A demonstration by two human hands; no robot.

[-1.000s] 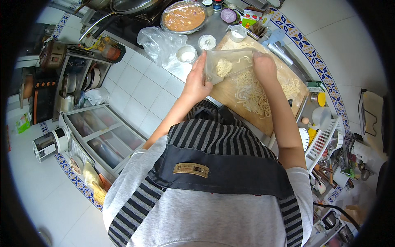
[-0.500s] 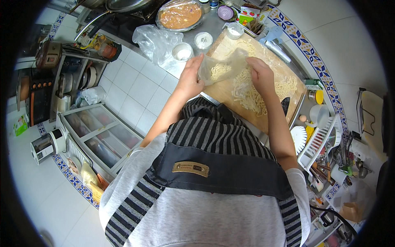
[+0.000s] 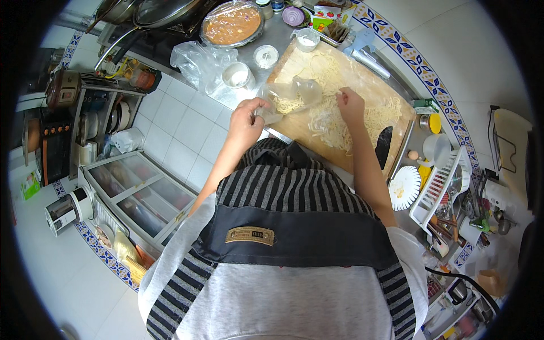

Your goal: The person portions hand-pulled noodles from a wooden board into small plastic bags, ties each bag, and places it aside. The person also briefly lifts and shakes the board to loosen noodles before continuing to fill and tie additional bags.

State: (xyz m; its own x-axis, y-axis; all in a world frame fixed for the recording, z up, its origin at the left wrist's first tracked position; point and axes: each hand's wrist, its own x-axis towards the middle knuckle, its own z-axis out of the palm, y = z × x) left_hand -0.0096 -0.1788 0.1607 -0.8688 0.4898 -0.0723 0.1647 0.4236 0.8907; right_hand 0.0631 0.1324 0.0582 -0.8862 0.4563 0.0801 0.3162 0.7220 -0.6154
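Observation:
A wooden board (image 3: 391,90) lies on the counter, strewn with pale fresh noodles (image 3: 328,122). My left hand (image 3: 248,116) grips the edge of a clear plastic bag (image 3: 292,96) that holds some noodles and hangs over the board's near left corner. My right hand (image 3: 350,107) rests on the noodle pile in the middle of the board, fingers curled into the strands. A dark scraper (image 3: 383,146) lies on the board to the right of that hand.
Beyond the board stand small white bowls (image 3: 237,73), a crumpled plastic bag (image 3: 198,62), a covered dish of orange sauce (image 3: 232,25) and a metal rolling pin (image 3: 368,61). A white plate (image 3: 404,187) and dish rack (image 3: 445,187) sit at right. Shelves (image 3: 136,192) stand below left.
The bag has come down from in front of both hands to the board's left corner. My right hand left the bag and went onto the noodles.

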